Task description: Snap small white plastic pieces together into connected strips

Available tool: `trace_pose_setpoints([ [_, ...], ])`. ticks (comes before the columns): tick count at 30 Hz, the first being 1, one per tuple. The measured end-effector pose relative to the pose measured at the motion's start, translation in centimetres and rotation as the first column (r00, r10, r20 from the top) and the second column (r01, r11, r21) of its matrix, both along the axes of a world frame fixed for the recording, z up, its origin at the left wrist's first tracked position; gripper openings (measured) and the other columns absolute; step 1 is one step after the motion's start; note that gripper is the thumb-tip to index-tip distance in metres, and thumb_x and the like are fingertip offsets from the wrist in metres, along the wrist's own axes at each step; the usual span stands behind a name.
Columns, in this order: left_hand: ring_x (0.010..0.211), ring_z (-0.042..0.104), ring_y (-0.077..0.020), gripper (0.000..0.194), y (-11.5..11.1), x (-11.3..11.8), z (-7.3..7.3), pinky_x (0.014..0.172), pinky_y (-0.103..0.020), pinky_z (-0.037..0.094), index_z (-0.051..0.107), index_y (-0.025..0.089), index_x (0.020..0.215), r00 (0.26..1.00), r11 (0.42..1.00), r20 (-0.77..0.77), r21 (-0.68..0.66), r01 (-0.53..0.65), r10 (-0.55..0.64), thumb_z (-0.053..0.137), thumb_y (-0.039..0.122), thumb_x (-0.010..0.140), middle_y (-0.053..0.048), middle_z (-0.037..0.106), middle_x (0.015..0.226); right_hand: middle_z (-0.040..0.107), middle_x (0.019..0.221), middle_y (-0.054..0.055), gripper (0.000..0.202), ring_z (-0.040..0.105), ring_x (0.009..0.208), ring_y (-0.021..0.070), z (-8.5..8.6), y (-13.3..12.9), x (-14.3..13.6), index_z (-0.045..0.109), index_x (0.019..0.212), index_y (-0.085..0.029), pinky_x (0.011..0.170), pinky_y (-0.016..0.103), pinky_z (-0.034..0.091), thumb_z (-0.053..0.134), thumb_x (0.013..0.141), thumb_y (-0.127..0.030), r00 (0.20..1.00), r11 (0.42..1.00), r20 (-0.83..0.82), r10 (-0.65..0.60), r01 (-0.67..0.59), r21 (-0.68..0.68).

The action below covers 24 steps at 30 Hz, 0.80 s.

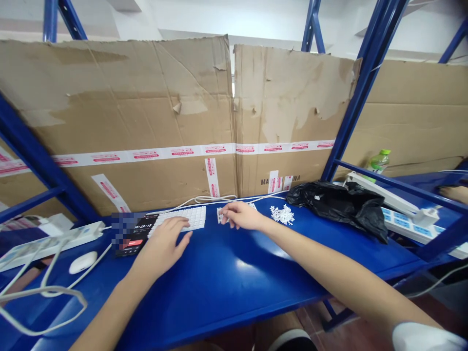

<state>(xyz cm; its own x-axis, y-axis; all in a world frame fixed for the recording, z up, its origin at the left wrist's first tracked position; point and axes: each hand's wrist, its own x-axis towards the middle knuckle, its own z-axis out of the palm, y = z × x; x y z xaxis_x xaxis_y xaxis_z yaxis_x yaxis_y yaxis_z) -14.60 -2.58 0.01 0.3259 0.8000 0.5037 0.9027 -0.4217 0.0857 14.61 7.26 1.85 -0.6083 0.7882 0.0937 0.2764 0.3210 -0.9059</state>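
Observation:
A white keyboard (195, 215) lies on the blue table, its left part behind my left hand (163, 246). That hand rests at the keyboard's near edge with thumb and fingers apart, holding nothing. To the right, my right hand (243, 216) has its fingers curled toward the thumb over a second white piece with small blocks (219, 216), which it mostly covers. Whatever sits between those fingertips is too small to make out. Just right of this hand is a loose pile of small white plastic parts (282, 214).
At the left lie a dark device with a clock display (135, 236), a white mouse (83, 262), and a power strip (54, 243) with cables. A black plastic bag (340, 202) and another power strip (409, 226) are at the right. Cardboard (164, 126) walls the back.

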Motion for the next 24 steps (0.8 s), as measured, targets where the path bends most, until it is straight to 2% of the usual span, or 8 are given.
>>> trace_pose_setpoints([
  [2,0.131,0.067,-0.0366,0.033,1.4,2.7,0.6,0.115,-0.055,0.052,0.074,0.019,0.117,0.999,0.999,-0.015,-0.026,0.043,-0.043,0.050,0.039,0.107,-0.017,0.074,0.138,0.079,0.088,0.005,0.022,0.058,0.054,0.0083,0.4,1.1,2.3,0.073,0.113,-0.014,0.047,0.017,0.046,0.054,0.106,-0.023,0.999,0.999,-0.027,-0.029,0.030,0.041],
  [5,0.125,0.069,-0.0350,0.032,4.0,6.0,1.0,0.111,-0.053,0.055,0.076,0.020,0.119,0.997,0.995,-0.040,-0.070,0.064,-0.067,0.050,0.031,0.105,-0.016,0.074,0.135,0.077,0.084,0.004,0.028,0.052,0.053,0.0087,0.7,2.5,5.9,0.074,0.115,-0.013,0.049,0.019,0.043,0.054,0.107,-0.031,0.992,0.985,-0.055,-0.112,0.119,0.128],
  [9,0.119,0.070,-0.0344,0.041,7.0,8.1,0.8,0.107,-0.054,0.054,0.078,0.021,0.117,0.999,0.997,-0.039,-0.072,0.034,-0.037,0.046,0.010,0.095,-0.014,0.076,0.127,0.075,0.078,0.003,0.034,0.057,0.063,0.0138,-0.2,3.9,10.1,0.075,0.113,-0.014,0.062,0.024,0.047,0.057,0.106,-0.042,0.965,0.920,-0.072,-0.253,0.263,0.292],
  [12,0.121,0.069,-0.0358,0.044,7.9,7.6,0.3,0.107,-0.056,0.053,0.079,0.023,0.116,0.999,0.997,-0.037,-0.073,-0.011,0.008,0.046,0.008,0.090,-0.012,0.077,0.128,0.071,0.072,0.002,0.039,0.060,0.066,0.0167,-1.5,4.7,12.5,0.075,0.114,-0.014,0.068,0.027,0.048,0.054,0.108,-0.047,0.935,0.855,-0.081,-0.345,0.348,0.383],
  [15,0.128,0.066,-0.0395,0.043,8.0,5.6,0.1,0.108,-0.060,0.051,0.078,0.023,0.122,0.996,0.995,-0.021,-0.061,-0.084,0.083,0.046,0.016,0.095,-0.013,0.076,0.135,0.071,0.071,0.002,0.038,0.063,0.064,0.0178,-2.5,5.2,14.0,0.075,0.114,-0.015,0.067,0.028,0.048,0.055,0.107,-0.047,0.926,0.829,-0.059,-0.374,0.362,0.426],
  [18,0.139,0.059,-0.0437,0.044,7.7,3.4,-0.5,0.114,-0.064,0.047,0.075,0.022,0.134,0.987,0.986,-0.026,-0.059,-0.158,0.157,0.049,0.035,0.101,-0.015,0.070,0.148,0.073,0.072,0.002,0.033,0.066,0.065,0.0184,-2.6,5.0,14.2,0.075,0.115,-0.016,0.068,0.028,0.049,0.058,0.105,-0.042,0.932,0.824,-0.030,-0.361,0.334,0.457],
  [21,0.157,0.042,-0.0471,0.058,7.1,2.4,-1.5,0.123,-0.070,0.038,0.072,0.024,0.146,0.985,0.980,-0.099,-0.124,-0.156,0.144,0.050,0.057,0.104,-0.015,0.056,0.167,0.074,0.073,0.002,0.032,0.066,0.063,0.0177,-2.1,4.0,13.7,0.077,0.112,-0.018,0.067,0.027,0.048,0.055,0.108,-0.039,0.944,0.817,0.046,-0.327,0.258,0.515],
  [24,0.164,0.031,-0.0488,0.065,6.7,2.4,-2.4,0.127,-0.072,0.029,0.066,0.027,0.156,0.976,0.963,-0.149,-0.196,-0.185,0.157,0.050,0.063,0.104,-0.015,0.047,0.174,0.079,0.085,0.004,0.031,0.069,0.070,0.0181,-1.6,3.0,13.1,0.078,0.111,-0.019,0.071,0.028,0.049,0.052,0.110,-0.036,0.952,0.804,0.121,-0.283,0.166,0.572],
])
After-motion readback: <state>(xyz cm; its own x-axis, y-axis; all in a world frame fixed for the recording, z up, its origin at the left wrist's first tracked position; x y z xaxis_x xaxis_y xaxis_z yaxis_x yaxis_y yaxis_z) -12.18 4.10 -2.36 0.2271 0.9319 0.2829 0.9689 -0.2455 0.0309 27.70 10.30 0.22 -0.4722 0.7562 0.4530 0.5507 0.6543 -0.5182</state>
